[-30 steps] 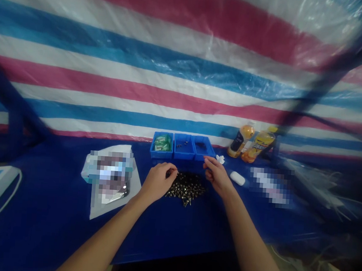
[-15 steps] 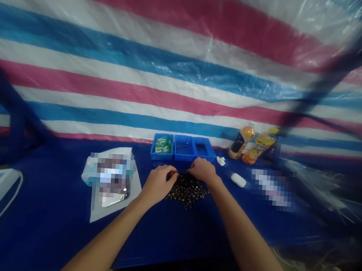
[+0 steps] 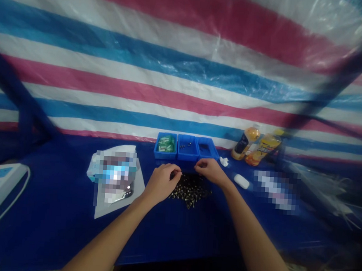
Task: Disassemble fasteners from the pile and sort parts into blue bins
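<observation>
The left hand and right hand are curled inward near a pile of small metal parts; whether they pinch anything is unclear. The pile lies on the table before 3 blue bins.

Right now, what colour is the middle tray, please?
The middle tray is blue, in the head view.

Ahead of me hangs a plastic sheet striped red, white and blue. To my right, near its foot, a dark-labelled bottle and a yellow-labelled bottle stand side by side; nearer me lie a crumpled white tissue and a small rounded white case. On my left I see white paper, partly pixelated over, and farther out a power strip with a red light.
</observation>
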